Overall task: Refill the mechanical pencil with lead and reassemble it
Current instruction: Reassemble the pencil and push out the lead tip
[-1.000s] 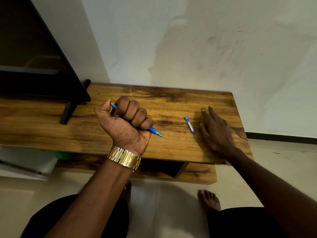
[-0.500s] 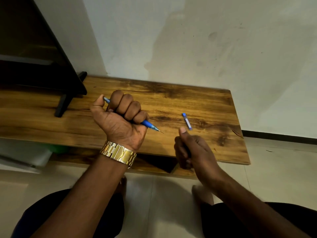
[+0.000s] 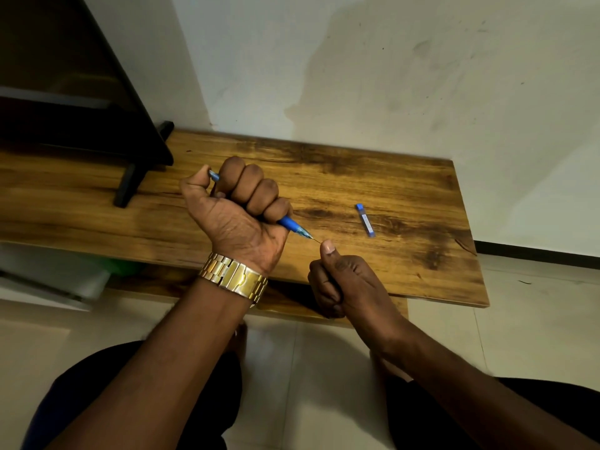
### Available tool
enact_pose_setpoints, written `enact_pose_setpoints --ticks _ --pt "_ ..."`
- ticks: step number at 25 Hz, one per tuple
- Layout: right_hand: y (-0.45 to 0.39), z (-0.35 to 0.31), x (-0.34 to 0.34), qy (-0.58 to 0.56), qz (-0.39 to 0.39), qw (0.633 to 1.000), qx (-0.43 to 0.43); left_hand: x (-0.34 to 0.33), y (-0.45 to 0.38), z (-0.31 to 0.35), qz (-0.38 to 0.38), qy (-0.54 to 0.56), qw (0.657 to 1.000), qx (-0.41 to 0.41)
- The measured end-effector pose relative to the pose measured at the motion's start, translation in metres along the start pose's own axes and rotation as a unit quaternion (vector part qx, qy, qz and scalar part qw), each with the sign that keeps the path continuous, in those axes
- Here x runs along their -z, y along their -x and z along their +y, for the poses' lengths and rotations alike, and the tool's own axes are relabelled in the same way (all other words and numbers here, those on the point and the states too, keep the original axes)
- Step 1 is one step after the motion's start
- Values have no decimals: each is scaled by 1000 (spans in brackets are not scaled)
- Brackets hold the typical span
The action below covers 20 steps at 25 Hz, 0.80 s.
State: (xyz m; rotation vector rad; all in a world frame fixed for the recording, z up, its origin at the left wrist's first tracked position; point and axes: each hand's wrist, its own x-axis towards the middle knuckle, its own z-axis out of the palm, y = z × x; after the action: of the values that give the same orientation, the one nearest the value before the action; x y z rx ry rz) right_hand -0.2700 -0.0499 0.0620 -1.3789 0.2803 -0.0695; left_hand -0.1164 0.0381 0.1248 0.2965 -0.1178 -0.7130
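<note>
Both hands work together — your left hand (image 3: 238,219) fists the pencil (image 3: 293,226) steady, thumb on its far cap, while your right hand (image 3: 344,280) pinches lead into the tip.

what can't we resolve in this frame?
- Head view: most of the mechanical pencil barrel, hidden inside the left hand grip.
- Lead at the tip: too thin to confirm whether the right hand pinches it.
- Lead case contents and label: too small.

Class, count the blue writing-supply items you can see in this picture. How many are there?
2. A blue mechanical pencil is gripped in the left hand. A small blue lead case lies on the wooden table, to the pencil's right.
</note>
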Motion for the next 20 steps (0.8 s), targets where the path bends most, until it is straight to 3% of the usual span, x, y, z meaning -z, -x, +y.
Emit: enact_pose_setpoints --ticks 20 --pt "-2 -5 -2 16 5 1000 8 1 2 -5 -8 9 1000 9"
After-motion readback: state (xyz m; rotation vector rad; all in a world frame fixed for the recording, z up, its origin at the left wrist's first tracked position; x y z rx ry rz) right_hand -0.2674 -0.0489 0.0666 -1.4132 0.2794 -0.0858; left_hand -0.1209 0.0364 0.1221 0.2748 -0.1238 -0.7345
